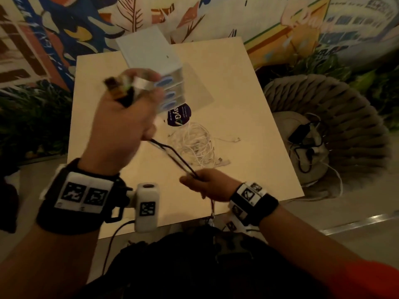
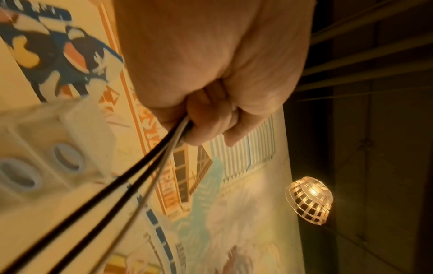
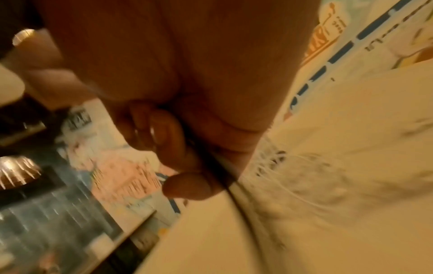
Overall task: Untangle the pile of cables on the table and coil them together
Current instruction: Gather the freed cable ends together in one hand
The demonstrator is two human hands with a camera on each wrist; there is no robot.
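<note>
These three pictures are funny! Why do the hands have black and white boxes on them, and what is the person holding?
Those boxes are small cameras strapped to a person's wrists. The big picture comes from a camera on the head; the other two look along each hand. The left hand and right hand grip dark cables stretched between them. On the table lies a tangled pile of white cables, a round dark sticker and a white box.
</note>
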